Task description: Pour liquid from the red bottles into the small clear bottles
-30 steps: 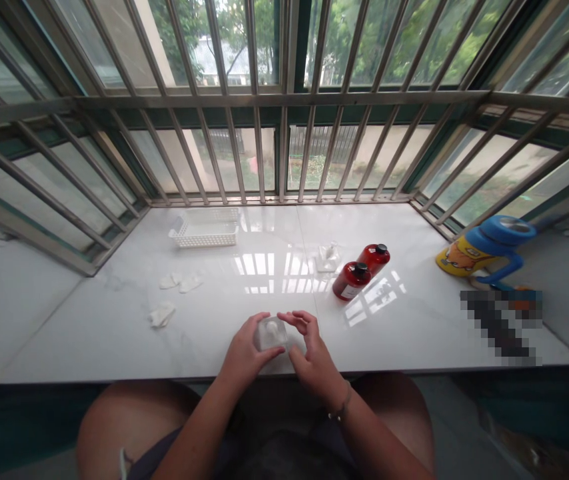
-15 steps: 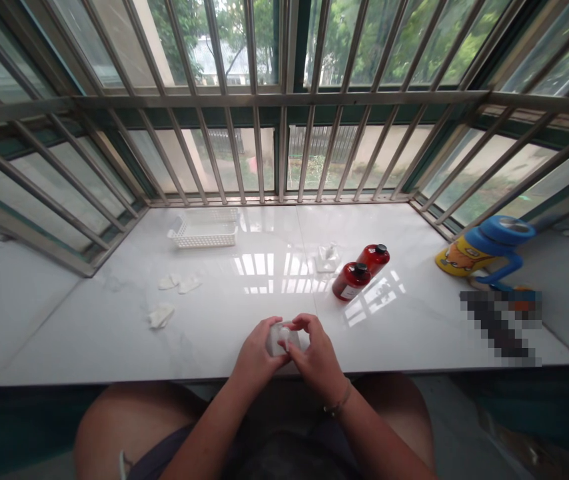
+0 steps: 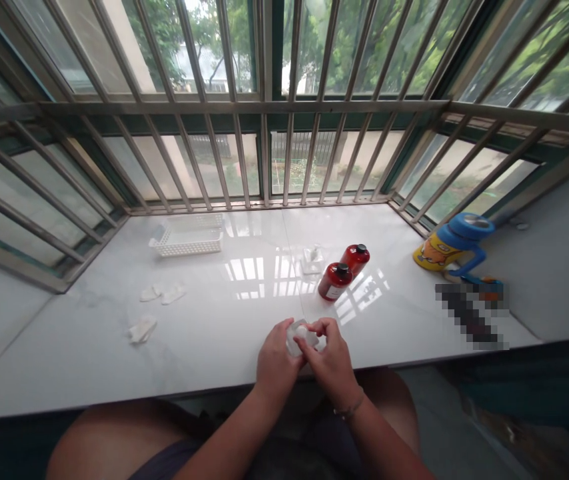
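Near the front edge of the counter, my left hand (image 3: 275, 360) wraps around a small clear squarish bottle (image 3: 292, 341). The fingers of my right hand (image 3: 335, 357) close on the bottle's round white top (image 3: 301, 331); they partly cover it. Beyond my hands stand two red bottles with black caps, the nearer red bottle (image 3: 333, 283) with a white label and the farther red bottle (image 3: 356, 259) just behind it. A clear square container with a pump-like top (image 3: 313, 260) is to their left.
A white perforated basket (image 3: 188, 248) sits at the back left, and several crumpled white tissues (image 3: 143, 329) lie in front of it. At the right are a blue and yellow jug (image 3: 452, 243) and a blurred dark object (image 3: 467, 317). Metal window bars (image 3: 264, 153) border the white counter (image 3: 204, 347).
The view has shifted, so the counter items appear farther left. My hands stay on the bottle, with the right fingers still at its white top.
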Demonstrator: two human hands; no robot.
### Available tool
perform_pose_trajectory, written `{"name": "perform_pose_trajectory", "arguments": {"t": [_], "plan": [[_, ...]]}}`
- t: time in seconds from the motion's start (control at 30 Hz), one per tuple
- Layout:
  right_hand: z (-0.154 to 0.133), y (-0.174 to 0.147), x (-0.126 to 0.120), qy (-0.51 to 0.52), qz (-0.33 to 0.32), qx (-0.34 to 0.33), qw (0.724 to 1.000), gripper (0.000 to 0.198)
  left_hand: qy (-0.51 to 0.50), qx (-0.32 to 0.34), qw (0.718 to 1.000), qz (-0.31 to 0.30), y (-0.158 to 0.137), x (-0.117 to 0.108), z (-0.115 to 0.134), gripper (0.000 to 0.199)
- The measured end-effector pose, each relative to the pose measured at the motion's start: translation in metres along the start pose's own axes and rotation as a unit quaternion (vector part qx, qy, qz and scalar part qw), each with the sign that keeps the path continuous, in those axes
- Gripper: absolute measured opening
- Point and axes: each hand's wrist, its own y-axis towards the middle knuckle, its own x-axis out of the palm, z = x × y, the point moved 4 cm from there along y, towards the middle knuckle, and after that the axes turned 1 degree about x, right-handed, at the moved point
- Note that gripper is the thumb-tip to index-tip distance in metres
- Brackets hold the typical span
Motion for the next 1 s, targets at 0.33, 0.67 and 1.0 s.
{"name": "perform_pose_trajectory", "arguments": {"t": [0.33, 0.67, 1.0], "plan": [[0.050, 0.028, -0.093, -0.087, 0.137, 0.026, 0.986, 0.048, -0.055, 0.053, 0.982, -0.172, 0.049, 0.034, 0.021, 0.110], [0.083, 0.107, -0.159, -0.151, 0.174, 0.007, 0.973, 0.058, 0.008, 0.025, 0.992, -0.122, 0.199, 0.022, 0.014, 0.072], [0.012, 0.109, -0.170, -0.265, 0.156, -0.181, 0.934, 0.044, -0.010, 0.044, 0.987, -0.154, 0.245, 0.068, 0.000, 0.071]]}}
